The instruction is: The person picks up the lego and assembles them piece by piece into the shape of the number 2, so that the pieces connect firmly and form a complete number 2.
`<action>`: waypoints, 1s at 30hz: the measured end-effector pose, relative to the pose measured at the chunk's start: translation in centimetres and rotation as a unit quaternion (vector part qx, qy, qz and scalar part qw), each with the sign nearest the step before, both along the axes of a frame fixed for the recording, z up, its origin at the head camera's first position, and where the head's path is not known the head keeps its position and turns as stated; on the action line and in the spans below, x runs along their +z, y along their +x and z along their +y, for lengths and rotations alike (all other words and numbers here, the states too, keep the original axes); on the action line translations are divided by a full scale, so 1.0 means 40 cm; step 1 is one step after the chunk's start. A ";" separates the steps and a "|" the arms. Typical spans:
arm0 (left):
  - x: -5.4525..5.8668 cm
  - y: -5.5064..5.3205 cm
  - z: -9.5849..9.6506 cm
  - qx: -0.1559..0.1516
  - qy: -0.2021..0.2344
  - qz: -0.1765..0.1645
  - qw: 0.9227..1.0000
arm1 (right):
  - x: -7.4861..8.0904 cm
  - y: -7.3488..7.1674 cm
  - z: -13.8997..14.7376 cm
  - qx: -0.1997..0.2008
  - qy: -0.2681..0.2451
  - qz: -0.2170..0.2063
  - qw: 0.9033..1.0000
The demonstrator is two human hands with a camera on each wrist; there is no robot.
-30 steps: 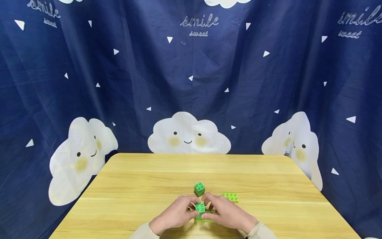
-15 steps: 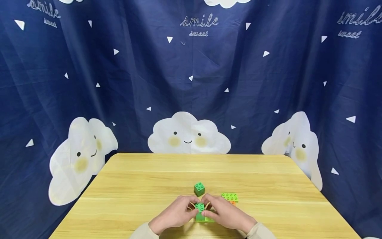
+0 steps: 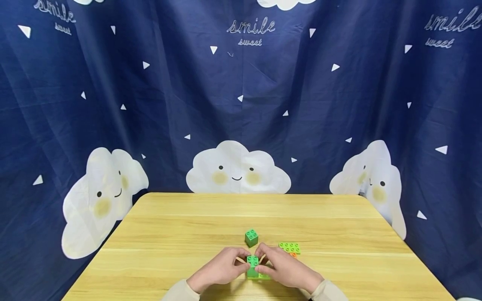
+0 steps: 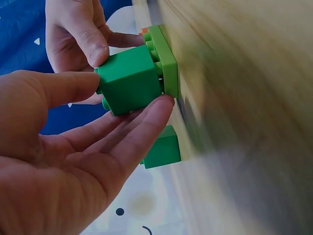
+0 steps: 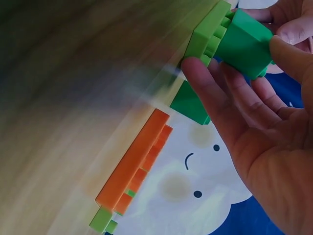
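In the head view, a green square toy building block (image 3: 252, 261) stands over the left end of a lime studded plate (image 3: 263, 276). My left hand (image 3: 222, 266) holds it from the left and my right hand (image 3: 289, 269) from the right. Close up, both thumbs press near the studded top of the block (image 4: 129, 81). A narrow gap shows between its lower edge and the plate (image 4: 168, 63), so it looks slightly tilted on the studs. A fingertip of the right hand touches the plate (image 5: 205, 36) from below.
Just beyond the hands sits a second green block (image 3: 251, 238). To the right lie another lime studded plate (image 3: 290, 248) and an orange studded brick (image 5: 134, 161), partly behind the right hand in the head view. The wooden table (image 3: 169, 234) meets a dark blue cloud-print curtain (image 3: 241, 104).
Both hands keep hold of the block with small shifts. The right hand's fingers have moved slightly, and the orange brick and more of the lime plate have come into sight.
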State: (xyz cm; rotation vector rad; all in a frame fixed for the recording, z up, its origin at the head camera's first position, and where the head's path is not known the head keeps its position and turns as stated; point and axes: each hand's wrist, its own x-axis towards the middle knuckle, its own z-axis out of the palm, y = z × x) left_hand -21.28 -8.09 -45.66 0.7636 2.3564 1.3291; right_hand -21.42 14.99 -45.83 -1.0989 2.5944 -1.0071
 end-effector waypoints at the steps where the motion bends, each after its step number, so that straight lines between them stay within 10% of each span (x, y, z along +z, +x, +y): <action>1: 0.000 0.001 0.000 0.001 0.001 -0.003 1.000 | 0.000 0.000 0.000 0.000 0.001 0.000 1.000; 30: -0.004 0.002 0.004 0.007 0.007 -0.011 1.000 | 0.009 0.009 0.001 0.014 -0.009 0.006 1.000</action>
